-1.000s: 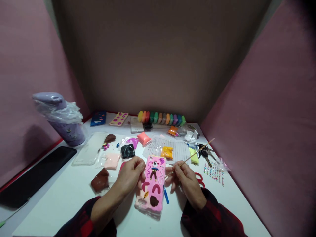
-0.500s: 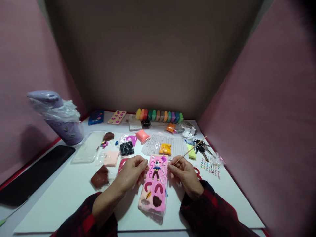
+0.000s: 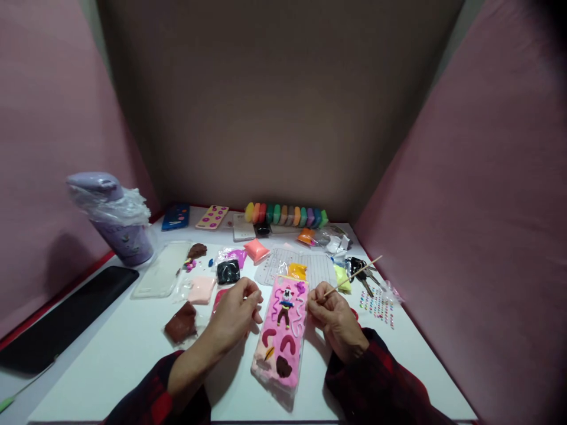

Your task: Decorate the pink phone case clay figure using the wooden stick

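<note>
A phone case [image 3: 283, 336] covered in pink clay, with a small clay figure and coloured shapes on it, lies on the white table [image 3: 110, 360] between my hands. My left hand [image 3: 237, 313] rests at its left edge with the fingers curled together in a pinch; what they hold, if anything, is hidden. My right hand [image 3: 334, 316] is at the case's upper right edge, closed on a thin wooden stick [image 3: 354, 275] that points up and to the right.
Bagged clay lumps lie around: brown [image 3: 181, 323], peach [image 3: 201, 290], black [image 3: 228, 271], orange [image 3: 298, 271]. A row of coloured clay packs [image 3: 287, 215] stands at the back. A purple wrapped bottle [image 3: 117, 221], clear case [image 3: 163, 268], dark tablet [image 3: 62, 316], keys [image 3: 361, 273] and gem stickers [image 3: 378, 306] sit nearby.
The pink case has shifted right and tilted slightly. My right hand drew closer to its top edge and the stick now lies flatter.
</note>
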A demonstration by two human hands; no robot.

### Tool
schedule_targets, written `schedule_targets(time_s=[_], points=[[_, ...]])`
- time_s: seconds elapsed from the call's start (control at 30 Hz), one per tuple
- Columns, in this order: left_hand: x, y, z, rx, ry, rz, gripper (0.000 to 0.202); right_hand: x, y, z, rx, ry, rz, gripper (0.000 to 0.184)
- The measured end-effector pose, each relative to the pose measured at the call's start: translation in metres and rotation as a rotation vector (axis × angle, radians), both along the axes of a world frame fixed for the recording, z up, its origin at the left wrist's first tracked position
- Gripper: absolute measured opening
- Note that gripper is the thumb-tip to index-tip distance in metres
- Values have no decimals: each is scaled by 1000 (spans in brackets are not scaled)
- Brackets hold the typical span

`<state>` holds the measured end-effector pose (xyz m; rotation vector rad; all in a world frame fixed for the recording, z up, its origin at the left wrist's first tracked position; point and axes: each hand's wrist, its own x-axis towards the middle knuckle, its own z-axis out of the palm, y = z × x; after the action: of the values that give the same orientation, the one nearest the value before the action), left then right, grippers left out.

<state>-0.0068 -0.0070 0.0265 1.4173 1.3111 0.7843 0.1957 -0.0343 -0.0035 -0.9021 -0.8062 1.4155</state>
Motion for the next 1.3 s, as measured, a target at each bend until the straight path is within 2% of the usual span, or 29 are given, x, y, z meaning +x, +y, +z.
schedule_targets(time_s=[0.13, 0.3, 0.37, 0.53, 0.73, 0.9, 1.13, 1.3], points=[[2, 0, -2, -1, -115, -13, 6, 0, -3, 2, 2, 65, 46, 43], [2, -1, -3, -239, -345, -75, 7, 1, -3, 1, 17, 136, 97, 44], [2, -2, -3, -282, -439, -129, 9, 3, -1, -1, 31, 155, 99, 45], [5, -6, 0, -334, -585, -203, 22, 3, 1, -2, 46, 169, 119, 45], [12, -15, 14, -349, -762, -208, 18, 1, -1, 3, 47, 168, 136, 42], [14, -21, 12, -365, -902, -243, 11, 2, -2, 2, 46, 146, 144, 36], [14, -21, 7, -339, -954, -134, 14, 4, 1, -3, 88, 36, 93, 30], [14, -16, 0, -328, -1000, -143, 10, 0, 0, -11, 221, -154, -58, 26]])
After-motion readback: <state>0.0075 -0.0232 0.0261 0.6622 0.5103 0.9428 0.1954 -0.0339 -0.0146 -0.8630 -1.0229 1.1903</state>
